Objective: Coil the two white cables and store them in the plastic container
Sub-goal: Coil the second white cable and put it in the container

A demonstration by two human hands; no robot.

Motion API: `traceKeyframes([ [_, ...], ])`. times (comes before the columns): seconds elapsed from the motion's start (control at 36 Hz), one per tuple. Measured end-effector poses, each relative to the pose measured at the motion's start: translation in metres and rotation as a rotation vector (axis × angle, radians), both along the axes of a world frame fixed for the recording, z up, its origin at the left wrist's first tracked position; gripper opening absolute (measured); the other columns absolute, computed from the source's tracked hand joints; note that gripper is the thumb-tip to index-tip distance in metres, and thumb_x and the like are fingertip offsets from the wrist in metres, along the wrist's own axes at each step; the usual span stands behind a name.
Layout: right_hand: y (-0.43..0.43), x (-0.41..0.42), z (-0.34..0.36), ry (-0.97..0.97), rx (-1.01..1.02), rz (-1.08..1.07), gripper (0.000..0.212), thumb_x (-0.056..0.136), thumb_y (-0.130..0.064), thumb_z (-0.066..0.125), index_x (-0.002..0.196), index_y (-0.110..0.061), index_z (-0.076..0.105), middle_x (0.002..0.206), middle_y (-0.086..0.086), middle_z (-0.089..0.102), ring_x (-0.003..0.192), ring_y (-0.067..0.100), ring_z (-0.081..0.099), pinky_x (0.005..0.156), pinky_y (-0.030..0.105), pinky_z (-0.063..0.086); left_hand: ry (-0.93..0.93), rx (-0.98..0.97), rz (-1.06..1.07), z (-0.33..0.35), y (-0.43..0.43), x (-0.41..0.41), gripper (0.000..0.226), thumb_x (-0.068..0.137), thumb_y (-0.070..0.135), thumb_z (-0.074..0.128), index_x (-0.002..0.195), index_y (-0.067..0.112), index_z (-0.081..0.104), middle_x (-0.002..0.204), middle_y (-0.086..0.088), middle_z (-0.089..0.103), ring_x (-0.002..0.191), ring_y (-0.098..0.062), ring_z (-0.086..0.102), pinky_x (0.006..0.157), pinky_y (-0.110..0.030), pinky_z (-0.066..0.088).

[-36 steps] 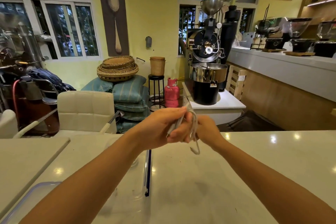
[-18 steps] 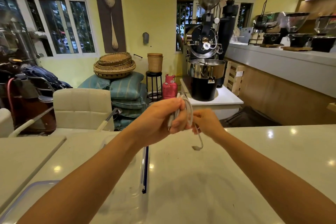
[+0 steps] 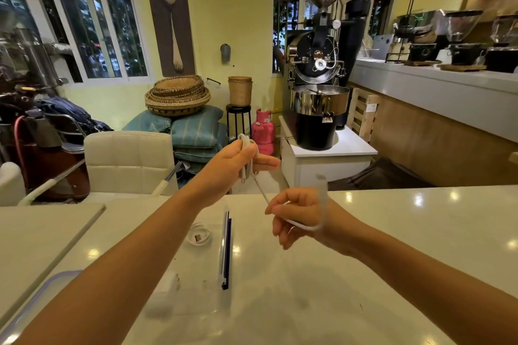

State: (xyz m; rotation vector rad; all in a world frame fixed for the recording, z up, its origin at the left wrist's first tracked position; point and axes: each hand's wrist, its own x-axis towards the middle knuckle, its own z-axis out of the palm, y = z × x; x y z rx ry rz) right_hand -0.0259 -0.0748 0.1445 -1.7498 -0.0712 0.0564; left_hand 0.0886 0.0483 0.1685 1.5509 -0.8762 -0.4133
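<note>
My left hand (image 3: 238,161) is raised above the far edge of the white table and grips a small bundle of white cable (image 3: 246,154) loops. A free length of that cable runs down and right to my right hand (image 3: 297,214), which pinches it; the tail curls blurred around my right wrist. A second white cable (image 3: 199,237) lies coiled inside the clear plastic container (image 3: 224,249), under my left forearm. A white charger block (image 3: 168,284) also sits in the container.
A clear lid with a blue rim (image 3: 36,300) lies at the lower left. A white chair (image 3: 127,162) stands behind the table. Beyond are cushions, baskets, a pink gas cylinder (image 3: 263,131) and a coffee roaster (image 3: 319,92).
My hands have moved apart: the right hand dropped down and right, drawing out a length of cable, while the left hand rose with the bundle. The camera tilted down, showing the container.
</note>
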Motion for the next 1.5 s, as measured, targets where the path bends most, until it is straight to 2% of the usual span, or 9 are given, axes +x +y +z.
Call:
traceKeyframes([
  [0.14,-0.001,-0.001,0.008,0.091,0.222,0.125,0.03,0.091,0.002,0.036,0.078,-0.007,0.062,0.061,0.003,0.068,0.055,0.013,0.066,0.054,0.02,0.056,-0.044,0.063,-0.004,-0.002,-0.007,-0.005,0.031,0.099,0.021,0.027,0.084,0.027,0.054,0.093,0.003,0.068,0.104,-0.017,0.061,0.103,-0.036,0.038],
  [0.33,-0.015,0.003,0.03,-0.041,0.149,0.092,0.015,0.088,-0.009,0.046,0.079,-0.008,0.057,0.054,-0.001,0.065,0.047,0.008,0.06,0.047,0.016,0.051,-0.238,0.257,-0.019,-0.016,-0.009,-0.018,0.026,0.098,0.024,0.027,0.083,0.013,0.045,0.071,0.004,0.051,0.061,-0.004,0.049,0.064,-0.018,0.041],
  [0.44,-0.026,0.009,0.046,-0.142,0.181,0.019,0.023,0.091,-0.007,0.041,0.074,-0.006,0.056,0.043,-0.004,0.057,0.036,0.004,0.049,0.037,0.012,0.041,-0.171,0.322,-0.187,-0.028,-0.005,-0.028,0.032,0.098,0.024,0.021,0.091,0.005,0.046,0.068,0.003,0.063,0.066,-0.01,0.061,0.077,-0.024,0.049],
  [0.53,-0.031,0.015,0.05,-0.183,0.197,-0.028,0.026,0.091,-0.01,0.04,0.073,-0.007,0.058,0.04,-0.006,0.051,0.035,0.003,0.043,0.036,0.011,0.034,-0.039,0.228,-0.256,-0.031,-0.006,-0.035,0.033,0.099,0.022,0.022,0.079,0.012,0.046,0.055,0.004,0.061,0.056,-0.01,0.056,0.089,-0.036,0.048],
  [0.94,-0.026,0.043,0.034,0.008,0.856,-0.151,0.027,0.095,-0.011,0.035,0.074,-0.008,0.051,0.047,-0.004,0.057,0.031,0.002,0.043,0.029,0.008,0.03,0.235,-0.047,-0.472,-0.025,-0.002,-0.038,0.034,0.09,0.026,0.028,0.068,0.015,0.051,0.044,0.006,0.049,0.058,-0.026,0.034,0.064,-0.019,0.048],
  [1.14,-0.025,0.05,0.02,-0.018,1.13,-0.192,0.035,0.091,-0.014,0.042,0.066,0.0,0.06,0.048,0.002,0.058,0.035,0.003,0.053,0.033,0.01,0.041,0.315,-0.169,-0.619,-0.017,0.004,-0.029,0.032,0.082,0.041,0.057,0.072,0.01,0.052,0.045,0.011,0.05,0.042,-0.003,0.05,0.061,-0.021,0.047],
  [1.25,-0.022,0.053,0.003,-0.027,1.099,-0.243,0.013,0.08,-0.015,0.054,0.078,-0.003,0.057,0.051,0.002,0.061,0.041,0.004,0.057,0.041,0.009,0.048,0.44,-0.251,-0.642,-0.016,0.008,-0.022,0.023,0.081,0.037,0.059,0.074,0.016,0.06,0.043,0.011,0.052,0.036,-0.003,0.047,0.061,-0.021,0.05],
  [1.36,-0.016,0.059,-0.021,-0.016,0.911,-0.221,0.037,0.072,-0.019,0.059,0.106,-0.005,0.052,0.073,0.006,0.055,0.061,0.009,0.054,0.063,0.018,0.049,0.522,-0.299,-0.671,-0.015,0.007,-0.018,0.023,0.084,0.035,0.056,0.074,0.013,0.058,0.043,0.01,0.052,0.036,-0.003,0.048,0.061,-0.021,0.052],
  [1.5,-0.004,0.053,-0.032,-0.088,0.517,-0.286,0.005,0.088,-0.013,0.05,0.09,-0.011,0.055,0.075,0.006,0.056,0.064,0.014,0.055,0.066,0.027,0.05,0.576,-0.339,-0.66,-0.016,0.006,-0.012,0.023,0.08,0.034,0.062,0.073,0.012,0.06,0.043,0.007,0.053,0.035,-0.005,0.049,0.062,-0.021,0.053],
])
